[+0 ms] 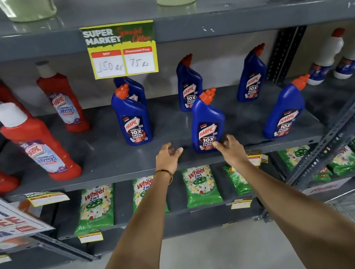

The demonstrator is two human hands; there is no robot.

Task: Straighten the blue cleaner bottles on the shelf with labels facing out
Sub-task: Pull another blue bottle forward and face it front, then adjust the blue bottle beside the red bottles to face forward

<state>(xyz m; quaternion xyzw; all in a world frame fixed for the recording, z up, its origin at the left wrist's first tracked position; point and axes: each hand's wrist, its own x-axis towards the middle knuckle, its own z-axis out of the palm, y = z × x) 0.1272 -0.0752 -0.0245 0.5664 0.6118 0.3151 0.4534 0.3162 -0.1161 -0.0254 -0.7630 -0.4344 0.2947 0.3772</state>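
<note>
Blue plastic cleaner bottle [207, 122] with an orange angled cap stands upright at the grey metal shelf's [105, 155] front edge, label outward. Right hand [226, 146], loosely spread, touches its base; left hand [168, 155] hovers open beside. Rigid, probably liquid-heavy: grip the waist.

Six blue cleaner bottles [206, 122] upright on the shelf [105, 155] — labels outward.
</note>
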